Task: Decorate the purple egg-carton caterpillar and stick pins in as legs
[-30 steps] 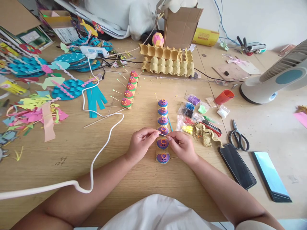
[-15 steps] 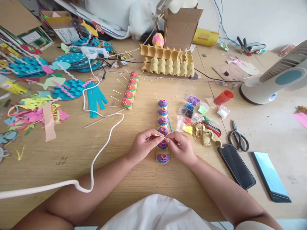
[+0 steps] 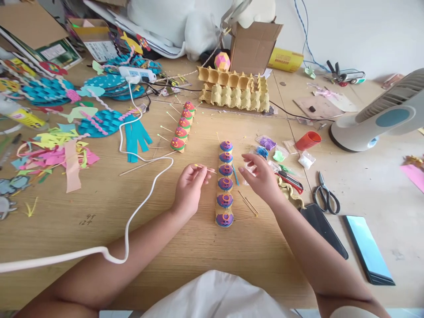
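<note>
A thin stick with a yellow tip [image 3: 206, 168] is pinched in my left hand [image 3: 190, 185], its bare end pointing right toward the egg-carton strip with blue and purple clay faces [image 3: 225, 185]. That strip runs lengthwise in front of me, between my hands. My right hand [image 3: 260, 174] is right of the strip, thumb and fingers apart, nothing seen between them. Several thin sticks [image 3: 248, 204] lie on the table below it. Farther back on the left stands a second strip with red and green faces [image 3: 181, 131], sticks poking out of its side.
Clay packets [image 3: 266, 141], a red cup [image 3: 308, 140], a cutter [image 3: 290, 182], scissors [image 3: 326, 194] and two phones [image 3: 368, 249] [image 3: 324, 229] are on the right. A white cable [image 3: 145, 203] crosses the left side. Egg cartons [image 3: 240, 97] lie at the back, a fan [image 3: 371, 119] at far right.
My hands have parted: the left moved left with the stick, and the right moved right and up and opened. The strip's faces and the sticks beside it are uncovered. The view shifted slightly.
</note>
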A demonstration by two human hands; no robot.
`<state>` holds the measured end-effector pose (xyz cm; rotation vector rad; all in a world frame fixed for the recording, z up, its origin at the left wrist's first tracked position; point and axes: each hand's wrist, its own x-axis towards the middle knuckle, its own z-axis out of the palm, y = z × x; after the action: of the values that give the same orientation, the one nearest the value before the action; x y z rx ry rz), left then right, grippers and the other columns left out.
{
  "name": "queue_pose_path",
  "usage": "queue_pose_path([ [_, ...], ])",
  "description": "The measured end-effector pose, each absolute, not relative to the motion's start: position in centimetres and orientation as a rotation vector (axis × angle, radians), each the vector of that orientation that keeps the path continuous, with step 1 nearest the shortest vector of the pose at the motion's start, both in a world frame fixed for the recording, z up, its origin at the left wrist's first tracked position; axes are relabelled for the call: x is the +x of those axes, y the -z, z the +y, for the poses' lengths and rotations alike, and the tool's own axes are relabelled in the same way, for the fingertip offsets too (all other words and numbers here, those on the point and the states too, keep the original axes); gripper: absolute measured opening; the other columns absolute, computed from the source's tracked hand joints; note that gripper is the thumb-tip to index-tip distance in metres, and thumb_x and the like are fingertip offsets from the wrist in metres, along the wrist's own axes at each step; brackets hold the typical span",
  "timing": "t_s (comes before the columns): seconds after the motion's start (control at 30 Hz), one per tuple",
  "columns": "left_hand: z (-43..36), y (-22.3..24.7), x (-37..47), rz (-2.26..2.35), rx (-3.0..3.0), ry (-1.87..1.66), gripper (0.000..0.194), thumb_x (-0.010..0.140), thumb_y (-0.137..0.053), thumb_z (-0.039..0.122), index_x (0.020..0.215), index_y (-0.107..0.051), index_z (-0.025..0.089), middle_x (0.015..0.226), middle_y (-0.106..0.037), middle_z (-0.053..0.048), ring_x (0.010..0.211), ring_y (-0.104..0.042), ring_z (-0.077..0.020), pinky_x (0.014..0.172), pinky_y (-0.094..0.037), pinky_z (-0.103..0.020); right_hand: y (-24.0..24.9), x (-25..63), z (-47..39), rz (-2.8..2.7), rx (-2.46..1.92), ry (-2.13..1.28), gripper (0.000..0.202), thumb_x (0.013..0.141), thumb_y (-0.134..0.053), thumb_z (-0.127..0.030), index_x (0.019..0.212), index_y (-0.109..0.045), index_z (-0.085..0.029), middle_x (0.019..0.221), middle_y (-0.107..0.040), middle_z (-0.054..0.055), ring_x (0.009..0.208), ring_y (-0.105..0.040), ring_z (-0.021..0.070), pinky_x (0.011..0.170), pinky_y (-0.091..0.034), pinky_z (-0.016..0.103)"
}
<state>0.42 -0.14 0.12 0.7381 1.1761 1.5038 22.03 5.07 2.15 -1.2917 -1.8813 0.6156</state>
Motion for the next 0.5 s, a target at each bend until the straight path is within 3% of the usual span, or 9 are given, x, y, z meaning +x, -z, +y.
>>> queue_pose_path([
  [0.3, 7.2, 1.5, 1.1, 1.258, 0.712, -1.633, 0.032, 0.081, -0.077, 0.041, 0.087, -0.057, 0.018, 0.089, -0.076, -0.004, 0.072, -0.064, -0.009, 0.065, -0.046, -0.021, 0.4, 20.6, 11.1, -1.937, -1.271, -0.783, 0.044, 0.08, -0.08, -0.034, 0.12, -0.074, -0.017, 0.111, -0.071, 0.011, 0.097, -0.066, 0.022, 0.074, -0.055, 0.033],
  [0.5, 7.8, 3.1, 0.6, 1.289, 1.059, -1.588, 0.022, 0.088, -0.072, 0.039, 0.088, -0.061, 0.02, 0.089, -0.077, -0.004, 0.079, -0.069, -0.0131, 0.071, -0.052, -0.025, 1.1, 20.2, 10.7, -1.959, -1.19, -0.824, 0.041, 0.083, -0.078, -0.032, 0.122, -0.074, -0.02, 0.115, -0.07, 0.01, 0.101, -0.067, 0.0238, 0.078, -0.058, 0.035],
])
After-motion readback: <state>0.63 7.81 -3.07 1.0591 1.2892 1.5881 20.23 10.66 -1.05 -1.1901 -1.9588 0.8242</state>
